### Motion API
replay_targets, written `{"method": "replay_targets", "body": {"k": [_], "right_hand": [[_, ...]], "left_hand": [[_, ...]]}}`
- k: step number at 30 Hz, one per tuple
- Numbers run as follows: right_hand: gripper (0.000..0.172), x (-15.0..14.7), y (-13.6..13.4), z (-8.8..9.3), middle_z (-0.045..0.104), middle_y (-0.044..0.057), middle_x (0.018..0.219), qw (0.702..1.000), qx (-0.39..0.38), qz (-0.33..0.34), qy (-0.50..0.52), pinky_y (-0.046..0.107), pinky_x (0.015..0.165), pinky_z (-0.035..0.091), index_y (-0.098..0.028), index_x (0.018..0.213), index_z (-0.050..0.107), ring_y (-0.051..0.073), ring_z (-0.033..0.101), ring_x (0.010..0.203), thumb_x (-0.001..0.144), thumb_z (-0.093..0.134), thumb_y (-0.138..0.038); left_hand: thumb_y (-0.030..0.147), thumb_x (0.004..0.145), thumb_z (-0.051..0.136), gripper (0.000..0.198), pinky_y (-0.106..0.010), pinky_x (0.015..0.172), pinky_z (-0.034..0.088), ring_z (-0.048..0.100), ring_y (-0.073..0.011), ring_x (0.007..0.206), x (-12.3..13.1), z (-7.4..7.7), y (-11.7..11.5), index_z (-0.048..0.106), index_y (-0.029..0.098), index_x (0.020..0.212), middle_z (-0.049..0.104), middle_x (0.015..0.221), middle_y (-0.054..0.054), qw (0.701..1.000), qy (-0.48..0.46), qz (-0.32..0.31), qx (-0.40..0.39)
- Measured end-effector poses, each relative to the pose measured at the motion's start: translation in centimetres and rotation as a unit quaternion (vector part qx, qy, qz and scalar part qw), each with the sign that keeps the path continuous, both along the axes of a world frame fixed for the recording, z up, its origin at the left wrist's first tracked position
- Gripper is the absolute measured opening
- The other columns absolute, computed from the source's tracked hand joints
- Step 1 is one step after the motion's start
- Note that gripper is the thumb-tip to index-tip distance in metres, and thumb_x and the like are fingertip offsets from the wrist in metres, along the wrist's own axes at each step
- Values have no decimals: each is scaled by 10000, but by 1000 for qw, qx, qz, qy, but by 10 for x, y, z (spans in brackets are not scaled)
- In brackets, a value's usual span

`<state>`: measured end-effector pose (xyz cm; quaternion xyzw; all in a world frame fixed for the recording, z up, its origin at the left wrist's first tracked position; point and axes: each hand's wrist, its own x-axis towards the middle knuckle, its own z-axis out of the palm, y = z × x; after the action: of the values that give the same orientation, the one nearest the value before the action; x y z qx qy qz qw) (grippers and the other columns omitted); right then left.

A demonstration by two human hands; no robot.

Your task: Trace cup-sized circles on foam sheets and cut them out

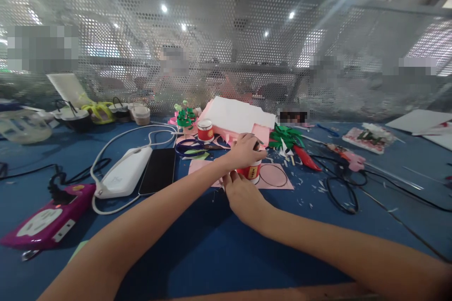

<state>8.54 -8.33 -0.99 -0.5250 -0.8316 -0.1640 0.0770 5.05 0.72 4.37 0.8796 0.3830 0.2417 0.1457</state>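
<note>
A red cup (253,172) with a gold label and a white rim sits on a sheet of pink paper (288,184). My left hand (246,150) is closed over the cup from above and covers much of it. Low at the cup's left side is my right hand (245,197), its fingers bent down at the paper; whatever they hold is hidden. To the right of the cup a dark drawn circle (273,175) shows on the pink sheet. A second red cup (205,130) stands farther back, beside blue-handled scissors (190,147).
Left lie a black phone (157,171), a white power bank (125,173) and a purple power strip (49,218). White and pink sheets (236,115) are stacked behind. A pink glue gun (353,159), cables and paper scraps spread to the right. A perforated metal screen (212,23) closes the back.
</note>
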Motion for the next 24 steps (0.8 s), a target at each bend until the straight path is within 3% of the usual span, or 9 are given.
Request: {"method": "replay_targets", "body": {"k": [10,17,24], "right_hand": [[295,0,2,4,634,141,799,999,-21,-31,38,300,534,493,-57,1089,486,213,624,643,824,357,-78],[289,1,-5,3,617,137,809,1000,-13,-1,13,291,592,486,-68,1090,464,214,608,719,810,394,-74],[243,13,-15,0,606,127,860,997,-32,40,49,303,659,490,-99,1035,485,218,594,780,799,432,-80]], "left_hand": [[382,714,491,197,-444,962,345,363,-242,1183,-1,2,4,410,209,664,543,1138,-75,999,10,-16,-31],[370,735,484,192,-431,962,338,367,-231,1178,0,3,3,413,201,676,542,1144,-66,999,22,-6,-27],[368,736,507,220,-399,957,346,374,-221,1164,2,2,5,395,200,648,551,1126,-46,999,14,-17,-26]]}}
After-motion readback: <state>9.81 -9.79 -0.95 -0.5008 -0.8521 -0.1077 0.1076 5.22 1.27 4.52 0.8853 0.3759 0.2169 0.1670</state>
